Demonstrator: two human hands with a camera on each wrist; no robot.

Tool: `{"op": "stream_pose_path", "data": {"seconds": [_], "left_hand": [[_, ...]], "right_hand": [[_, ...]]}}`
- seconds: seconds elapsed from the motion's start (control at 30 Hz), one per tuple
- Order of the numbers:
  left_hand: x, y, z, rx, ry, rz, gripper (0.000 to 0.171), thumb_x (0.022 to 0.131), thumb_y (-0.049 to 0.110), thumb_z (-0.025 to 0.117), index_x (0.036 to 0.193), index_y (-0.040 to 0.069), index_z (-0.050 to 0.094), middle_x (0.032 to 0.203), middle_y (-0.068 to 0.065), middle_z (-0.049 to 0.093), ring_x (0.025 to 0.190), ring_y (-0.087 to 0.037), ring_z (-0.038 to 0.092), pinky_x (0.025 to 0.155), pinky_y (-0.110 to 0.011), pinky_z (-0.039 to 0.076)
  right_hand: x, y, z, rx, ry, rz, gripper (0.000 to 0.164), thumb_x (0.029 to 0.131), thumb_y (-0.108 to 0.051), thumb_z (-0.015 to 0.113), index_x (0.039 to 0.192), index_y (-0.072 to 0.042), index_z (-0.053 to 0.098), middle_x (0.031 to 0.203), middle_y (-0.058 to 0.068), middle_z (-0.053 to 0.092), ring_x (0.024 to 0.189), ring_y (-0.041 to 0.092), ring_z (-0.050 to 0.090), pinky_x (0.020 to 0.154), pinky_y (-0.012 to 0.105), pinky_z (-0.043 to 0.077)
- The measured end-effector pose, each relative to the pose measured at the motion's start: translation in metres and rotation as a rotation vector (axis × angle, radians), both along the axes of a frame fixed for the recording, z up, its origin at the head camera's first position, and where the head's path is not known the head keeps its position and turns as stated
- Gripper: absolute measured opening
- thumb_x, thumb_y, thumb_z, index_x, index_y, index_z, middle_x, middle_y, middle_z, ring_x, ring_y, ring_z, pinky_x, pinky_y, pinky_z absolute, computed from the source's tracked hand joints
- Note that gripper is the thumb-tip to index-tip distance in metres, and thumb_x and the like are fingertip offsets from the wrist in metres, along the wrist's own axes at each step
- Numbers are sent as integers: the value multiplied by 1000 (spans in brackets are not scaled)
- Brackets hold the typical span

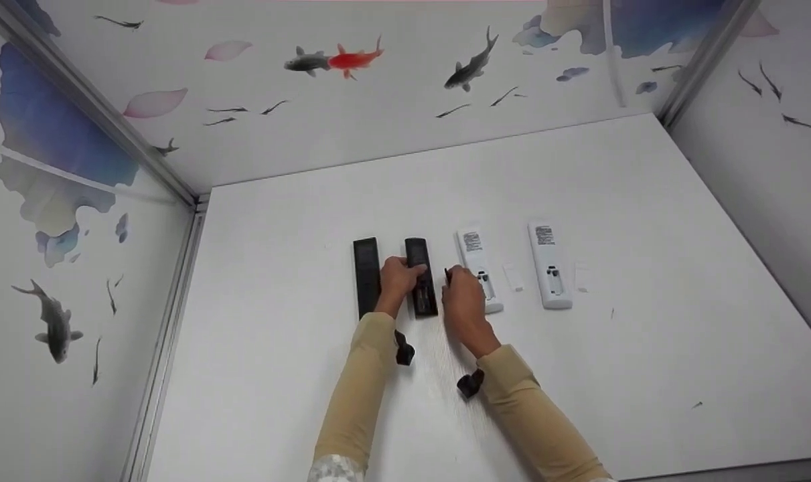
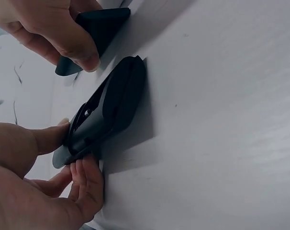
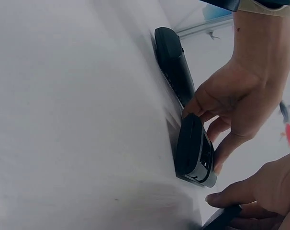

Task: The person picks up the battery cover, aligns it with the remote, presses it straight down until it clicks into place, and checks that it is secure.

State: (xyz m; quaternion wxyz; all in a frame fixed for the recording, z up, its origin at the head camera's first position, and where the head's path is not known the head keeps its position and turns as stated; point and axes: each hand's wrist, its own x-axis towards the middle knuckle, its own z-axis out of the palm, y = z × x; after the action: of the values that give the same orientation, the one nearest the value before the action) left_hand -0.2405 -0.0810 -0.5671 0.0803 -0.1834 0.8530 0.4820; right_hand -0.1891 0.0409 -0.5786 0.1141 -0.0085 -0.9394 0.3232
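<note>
Two black remotes lie side by side on the white table. My left hand (image 1: 405, 273) grips the right-hand black remote (image 1: 417, 252) across its middle; in the left wrist view the thumb and fingers pinch its sides (image 2: 106, 108), and its open battery bay faces up (image 3: 195, 148). Just to its right, my right hand (image 1: 460, 291) pinches a black battery cover (image 1: 447, 274), held near the remote's end (image 2: 99, 26). The other black remote (image 1: 366, 274) lies untouched to the left (image 3: 172, 62).
Two white remotes (image 1: 475, 258) (image 1: 550, 268) lie face down to the right with open battery bays, a small white cover (image 1: 513, 276) (image 1: 582, 276) beside each. Fish-patterned walls close in the table (image 1: 646, 348) on the left, back and right.
</note>
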Motion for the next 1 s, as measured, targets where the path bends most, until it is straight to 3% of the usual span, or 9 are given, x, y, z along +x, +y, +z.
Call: {"op": "stream_pose_path", "data": {"seconds": [0.13, 0.4, 0.5, 0.7, 1.0], "left_hand": [[2, -2, -3, 13, 27, 16, 38, 91, 18, 74, 121, -6, 68, 116, -21, 72, 105, -31, 69, 90, -41, 56], [3, -3, -2, -48, 16, 45, 40, 88, 23, 78, 118, -2, 71, 115, -18, 73, 106, -31, 70, 90, -41, 56], [3, -4, -3, -46, 24, 55, 40, 87, 24, 79, 118, -1, 72, 114, -18, 74, 105, -30, 70, 89, -40, 56], [4, -4, -6, 5, 30, 68, 41, 88, 25, 78, 119, -1, 71, 113, -17, 75, 104, -28, 71, 90, -39, 56], [5, -3, -11, 63, 34, 102, 42, 88, 25, 78, 119, -1, 70, 116, -17, 74, 107, -26, 70, 92, -37, 54]], "right_hand": [[-1, 3, -1, -15, -8, -13, 4, 89, 2, 68, 93, 4, 69, 87, 20, 73, 81, 38, 71, 70, 49, 56], [2, 5, -1, 6, -21, -105, 17, 91, -8, 71, 107, -8, 73, 99, 15, 77, 86, 35, 73, 69, 52, 56], [3, 6, -1, -81, -13, -111, 24, 90, -10, 73, 114, -10, 71, 102, 15, 77, 90, 34, 73, 72, 52, 56], [5, 10, -5, -326, -33, -59, 37, 91, -5, 72, 127, -4, 64, 104, 21, 74, 95, 35, 72, 82, 49, 56], [7, 12, -10, -508, -85, -3, 40, 92, -1, 69, 130, 5, 59, 118, 25, 66, 106, 37, 69, 89, 45, 57]]}}
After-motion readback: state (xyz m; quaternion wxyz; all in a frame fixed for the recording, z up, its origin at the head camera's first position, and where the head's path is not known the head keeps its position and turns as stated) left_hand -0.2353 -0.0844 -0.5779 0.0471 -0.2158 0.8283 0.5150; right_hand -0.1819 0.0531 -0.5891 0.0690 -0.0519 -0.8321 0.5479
